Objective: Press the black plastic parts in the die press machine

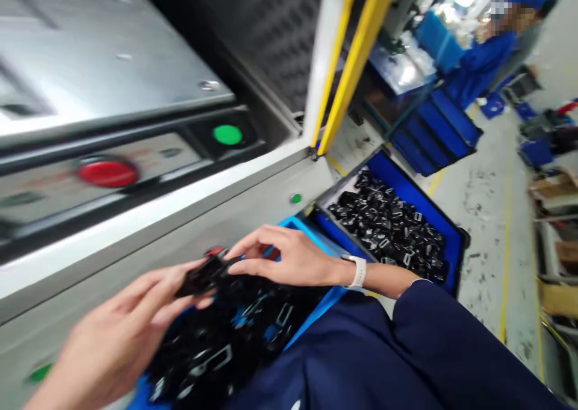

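My left hand (121, 319) grips a small black plastic part (201, 277) between thumb and fingers. From the other side, my right hand (284, 256), with a white watch on its wrist, pinches the far end of that same part. A red spot shows just behind the part; whether it belongs to the part or to the machine front cannot be made out. Both hands are over a blue bin (316, 310) heaped with black plastic parts (235, 338), some with pale rectangular frames and a few blue pieces among them.
Ahead stands a machine with a red button (108, 172), a green button (227, 135) and a yellow-edged frame (352, 67). Beyond the near bin, a dark blue crate (458, 247) holds many black parts. A person in blue (485, 61) is at a far bench near stacked crates (433, 136).
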Tool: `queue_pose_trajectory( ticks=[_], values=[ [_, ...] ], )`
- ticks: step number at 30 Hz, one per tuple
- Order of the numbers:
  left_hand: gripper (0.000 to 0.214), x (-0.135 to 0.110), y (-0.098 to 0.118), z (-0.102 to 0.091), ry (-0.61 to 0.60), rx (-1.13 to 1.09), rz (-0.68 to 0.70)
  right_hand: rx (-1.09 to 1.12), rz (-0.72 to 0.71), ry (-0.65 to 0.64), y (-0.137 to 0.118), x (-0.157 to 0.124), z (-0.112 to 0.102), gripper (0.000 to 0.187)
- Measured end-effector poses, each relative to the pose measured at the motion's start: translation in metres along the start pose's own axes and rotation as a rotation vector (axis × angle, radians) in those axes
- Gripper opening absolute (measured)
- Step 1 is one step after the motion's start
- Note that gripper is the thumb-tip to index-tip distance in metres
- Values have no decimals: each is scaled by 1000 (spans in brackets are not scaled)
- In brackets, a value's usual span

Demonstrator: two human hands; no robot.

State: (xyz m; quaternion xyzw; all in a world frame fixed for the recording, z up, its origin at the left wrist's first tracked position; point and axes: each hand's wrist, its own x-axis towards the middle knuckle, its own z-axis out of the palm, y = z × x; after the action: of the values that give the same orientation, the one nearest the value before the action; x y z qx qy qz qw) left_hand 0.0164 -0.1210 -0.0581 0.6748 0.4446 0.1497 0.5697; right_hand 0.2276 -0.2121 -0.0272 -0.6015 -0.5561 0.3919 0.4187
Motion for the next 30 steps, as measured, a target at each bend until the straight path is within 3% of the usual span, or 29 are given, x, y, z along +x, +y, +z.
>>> queue_pose_trajectory(
  ticks=[4,7,15,21,24,27,28,30],
  values=[
    [56,-4,13,10,196,-269,-109,34,-44,-6,5,10,16,15],
    [55,-1,21,11,277,-380,-14,88,-5,25,7,20,20,16],
    [49,10,27,3,250,-539,53,136,69,74,2,45,10,19],
    [40,16,31,1,348,-423,189,140,58,94,0,63,17,21],
    [33,22,35,-17,409,-269,292,160,-2,1,-7,86,13,21],
    [30,38,45,-54,470,-234,321,142,-136,-180,-26,138,3,23],
    [30,46,50,-69,521,-244,328,95,-217,-172,-34,163,1,24],
    [31,66,62,-98,659,-264,343,-56,-402,-10,-49,226,2,25]
  ],
)
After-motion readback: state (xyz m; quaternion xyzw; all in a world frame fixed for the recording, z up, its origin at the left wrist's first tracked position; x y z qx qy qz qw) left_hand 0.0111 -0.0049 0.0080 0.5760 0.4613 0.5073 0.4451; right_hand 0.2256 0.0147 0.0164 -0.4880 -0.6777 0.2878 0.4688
